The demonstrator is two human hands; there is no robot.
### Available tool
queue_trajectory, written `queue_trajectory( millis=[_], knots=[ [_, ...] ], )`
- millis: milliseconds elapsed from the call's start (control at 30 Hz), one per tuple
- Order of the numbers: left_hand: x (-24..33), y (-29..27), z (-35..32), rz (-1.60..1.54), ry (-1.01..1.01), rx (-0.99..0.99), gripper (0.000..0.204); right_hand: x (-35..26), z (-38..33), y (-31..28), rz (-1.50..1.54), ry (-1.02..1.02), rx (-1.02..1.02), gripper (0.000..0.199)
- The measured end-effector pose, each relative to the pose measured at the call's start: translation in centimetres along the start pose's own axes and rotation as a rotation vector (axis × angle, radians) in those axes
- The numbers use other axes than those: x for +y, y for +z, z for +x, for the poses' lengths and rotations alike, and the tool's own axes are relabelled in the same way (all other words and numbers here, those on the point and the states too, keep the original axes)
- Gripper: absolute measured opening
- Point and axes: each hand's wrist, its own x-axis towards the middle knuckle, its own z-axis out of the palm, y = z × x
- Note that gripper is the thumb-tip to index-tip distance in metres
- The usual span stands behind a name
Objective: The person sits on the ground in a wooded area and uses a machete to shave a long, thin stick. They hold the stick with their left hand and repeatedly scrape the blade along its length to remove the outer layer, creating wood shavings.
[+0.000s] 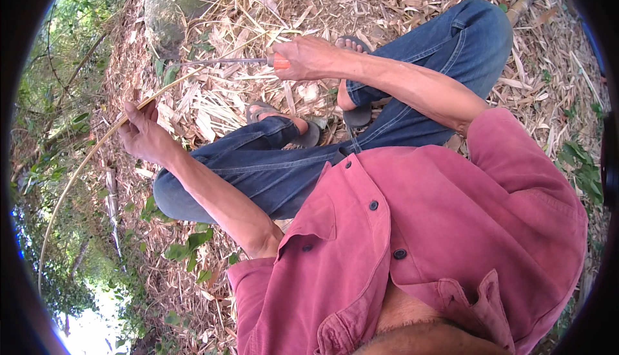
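The right hand (311,58) is closed in a full fist around the orange handle (280,61) of a slim tool, whose long, narrow metal blade (233,60) points left across the far middle of the scene. Whether that blade is edged cannot be told.

The left hand (143,134), nearer and farther left, is mostly closed, thumb and fingers pinching a thin, pale yellow cane strip (174,84). The strip runs from the far middle, crosses the line of the blade, passes through the fingers and bows down toward the near left; whether strip and blade touch is unclear.

The strip looks light and springy, stiff enough to hold a smooth arc yet easily bent, perhaps slick along its skin and liable to split lengthwise. A pinch close to the crossing would steady it best, with fingers clear of the metal; its long near-left tail would probably whip if let go. The tool seems light too, best held by its handle.

Beyond the hands come the blue jeans (251,176), dark sandals (311,136) and pink shirt (425,194). Dry leaf litter (541,91) covers the ground, with a rounded boulder (171,4) far left and green foliage (64,107) along the left side.
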Motion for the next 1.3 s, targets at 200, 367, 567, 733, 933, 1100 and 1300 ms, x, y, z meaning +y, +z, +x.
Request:
queue_trajectory(
  millis=[200,367,567,733,933,1100,1300],
  knots=[
    [-0.5,-0.3,-0.1,0.033,-0.007,-0.011,0.036,-0.8,-0.8,-1.0,0.088,0.034,-0.12,0.035],
    [0.6,-0.2,0.4,0.047,-0.032,-0.005,0.037,4.9,0.0,0.9,-0.054,0.172,-0.156,0.027],
    [-0.9,-1.0,0.4,0.043,-0.06,-0.005,0.04,1.7,-0.4,-1.6,-0.099,0.013,-0.157,0.03],
    [-0.5,-0.4,0.1,0.051,-0.046,-0.013,0.044,6.8,0.0,-0.4,-0.222,0.084,-0.161,0.039],
    [-0.3,-0.9,0.2,0.082,-0.007,-0.033,0.04,4.1,-0.1,-1.4,-0.198,0.038,-0.143,0.037],
    [-0.2,-0.1,-0.1,0.009,-0.041,0.009,0.039,11.0,1.1,-0.7,-0.286,0.252,-0.254,0.037],
    [-0.3,-0.9,0.2,0.009,-0.025,-0.016,0.037,9.2,0.9,-0.7,-0.306,0.116,-0.146,0.034]
  ],
)
